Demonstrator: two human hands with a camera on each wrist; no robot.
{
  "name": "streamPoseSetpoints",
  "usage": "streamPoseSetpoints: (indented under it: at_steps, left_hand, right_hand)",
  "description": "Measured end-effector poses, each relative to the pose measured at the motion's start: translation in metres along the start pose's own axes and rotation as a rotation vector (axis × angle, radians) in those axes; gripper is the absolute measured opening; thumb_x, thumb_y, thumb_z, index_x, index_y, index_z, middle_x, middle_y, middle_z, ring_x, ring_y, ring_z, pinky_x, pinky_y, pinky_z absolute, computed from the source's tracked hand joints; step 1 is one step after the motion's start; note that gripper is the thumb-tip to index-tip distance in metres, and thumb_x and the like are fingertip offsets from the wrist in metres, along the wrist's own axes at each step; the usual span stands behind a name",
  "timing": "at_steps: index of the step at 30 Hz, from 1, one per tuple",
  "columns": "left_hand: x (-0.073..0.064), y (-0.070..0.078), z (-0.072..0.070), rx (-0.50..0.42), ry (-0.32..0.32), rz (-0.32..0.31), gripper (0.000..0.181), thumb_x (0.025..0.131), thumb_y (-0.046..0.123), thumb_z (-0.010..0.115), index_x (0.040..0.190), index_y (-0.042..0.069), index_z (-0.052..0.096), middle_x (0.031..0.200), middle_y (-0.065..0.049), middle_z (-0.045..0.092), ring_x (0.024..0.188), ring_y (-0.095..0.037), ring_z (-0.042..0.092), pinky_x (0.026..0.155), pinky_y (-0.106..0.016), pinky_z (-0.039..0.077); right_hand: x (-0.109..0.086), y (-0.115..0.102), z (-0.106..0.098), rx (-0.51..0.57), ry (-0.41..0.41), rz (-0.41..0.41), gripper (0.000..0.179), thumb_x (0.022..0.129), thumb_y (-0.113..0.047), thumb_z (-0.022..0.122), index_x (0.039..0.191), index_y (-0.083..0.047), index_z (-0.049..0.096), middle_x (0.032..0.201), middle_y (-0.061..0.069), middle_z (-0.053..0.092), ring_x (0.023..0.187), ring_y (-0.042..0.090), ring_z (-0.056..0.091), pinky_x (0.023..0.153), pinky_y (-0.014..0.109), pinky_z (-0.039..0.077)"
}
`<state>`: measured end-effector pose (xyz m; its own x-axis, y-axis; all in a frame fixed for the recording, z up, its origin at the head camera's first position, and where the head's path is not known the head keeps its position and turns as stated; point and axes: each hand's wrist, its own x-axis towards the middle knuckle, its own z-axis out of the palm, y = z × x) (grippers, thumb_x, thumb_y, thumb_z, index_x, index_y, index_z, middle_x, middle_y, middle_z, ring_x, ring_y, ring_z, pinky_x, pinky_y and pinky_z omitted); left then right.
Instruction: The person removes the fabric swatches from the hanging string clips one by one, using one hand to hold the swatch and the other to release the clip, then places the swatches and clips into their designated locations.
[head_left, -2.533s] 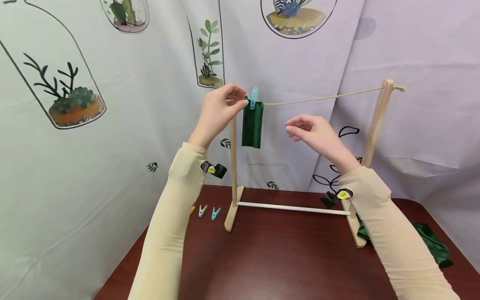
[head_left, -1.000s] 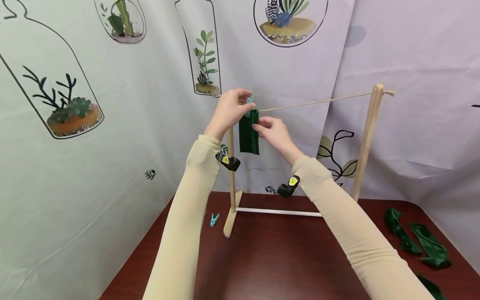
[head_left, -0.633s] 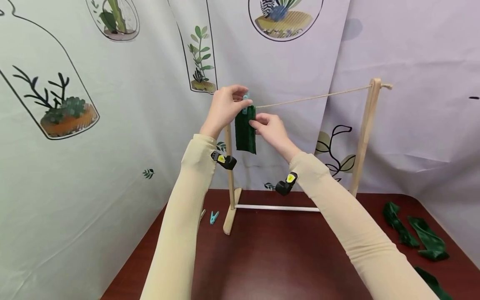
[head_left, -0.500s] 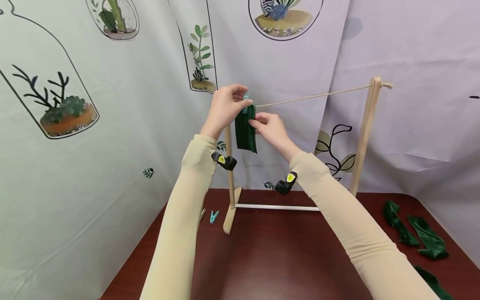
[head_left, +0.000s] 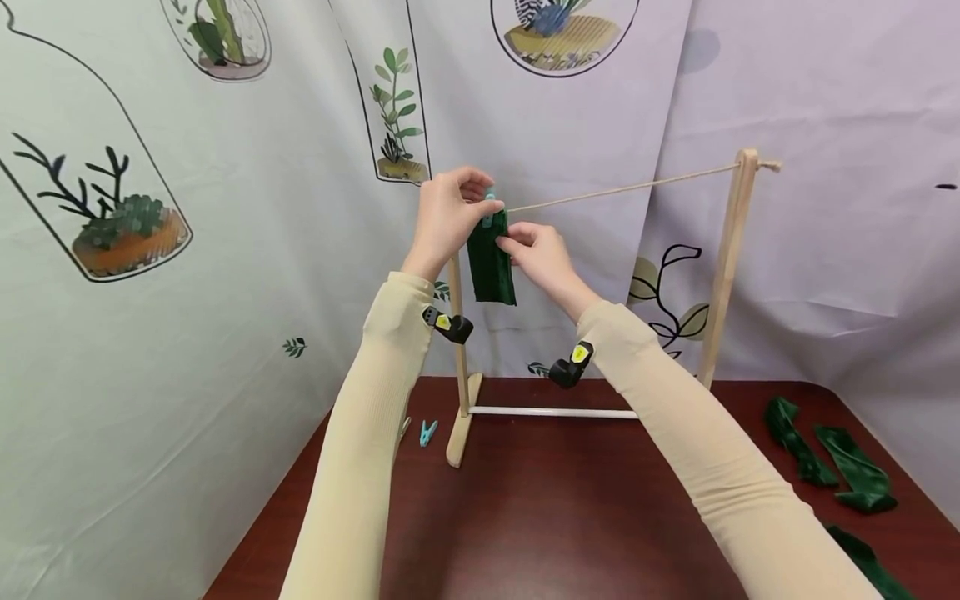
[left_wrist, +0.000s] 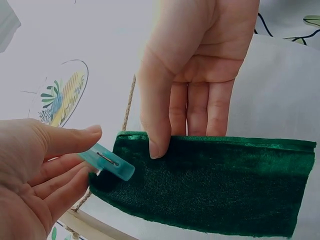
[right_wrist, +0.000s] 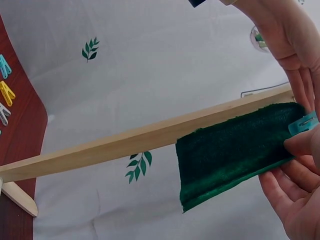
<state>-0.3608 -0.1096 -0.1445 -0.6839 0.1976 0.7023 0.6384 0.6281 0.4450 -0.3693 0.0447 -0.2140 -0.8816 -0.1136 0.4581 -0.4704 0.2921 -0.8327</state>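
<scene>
A dark green velvety cloth (head_left: 490,262) hangs from the rope (head_left: 622,191) near the left post, tilted a little. A light blue clothespin (left_wrist: 112,162) sits across its upper edge. My left hand (head_left: 444,215) pinches the clothespin's handle end between thumb and fingers. Lower down, my right hand (head_left: 545,261) pinches the cloth's right edge, thumb (left_wrist: 157,142) on one face and fingers behind it. In the right wrist view the cloth stretches left from the right hand (right_wrist: 300,195). Whether the clothespin's tips grip the rope too is hidden.
The wooden stand has a left post (head_left: 460,333), a right post (head_left: 726,267) and a white bottom bar (head_left: 555,412). Blue (right_wrist: 5,66), yellow (right_wrist: 7,93) and pale grey (right_wrist: 4,115) clothespins lie on the red-brown table (head_left: 540,517). More green cloths (head_left: 858,475) lie at the right.
My right hand has come in from the right and taken hold of the cloth's edge. My left hand has shifted from the cloth's top left corner onto the clothespin. The cloth now slants slightly.
</scene>
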Motion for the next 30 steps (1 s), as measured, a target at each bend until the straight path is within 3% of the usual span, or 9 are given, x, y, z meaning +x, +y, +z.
streamPoseSetpoints:
  at_steps: [11, 20, 30]
  left_hand:
    - [-0.002, 0.003, 0.0, -0.018, 0.044, 0.034, 0.018, 0.087, 0.018, 0.082, 0.097, 0.003, 0.076, 0.092, -0.008, 0.073, 0.084, -0.017, 0.067, 0.078, -0.027, 0.054]
    - [-0.004, 0.006, -0.001, -0.02, 0.074, 0.062, 0.014, 0.088, 0.013, 0.08, 0.095, 0.002, 0.076, 0.09, -0.008, 0.074, 0.081, -0.019, 0.066, 0.076, -0.027, 0.053]
    - [-0.006, 0.013, -0.003, -0.014, 0.116, 0.138, 0.014, 0.09, 0.016, 0.079, 0.094, 0.003, 0.076, 0.088, -0.007, 0.074, 0.079, -0.015, 0.066, 0.075, -0.024, 0.052]
  right_hand:
    - [-0.002, -0.001, -0.002, -0.011, 0.003, -0.002, 0.027, 0.101, -0.021, 0.063, 0.119, -0.003, 0.072, 0.117, 0.012, 0.073, 0.099, 0.024, 0.069, 0.086, 0.035, 0.056]
    - [-0.005, -0.002, -0.004, 0.006, 0.004, -0.018, 0.027, 0.101, -0.02, 0.063, 0.119, -0.003, 0.072, 0.115, 0.012, 0.073, 0.099, 0.023, 0.07, 0.084, 0.034, 0.057]
    - [-0.009, -0.007, -0.008, 0.06, -0.011, -0.04, 0.026, 0.101, -0.02, 0.063, 0.118, -0.002, 0.072, 0.114, 0.013, 0.073, 0.098, 0.022, 0.07, 0.085, 0.037, 0.058]
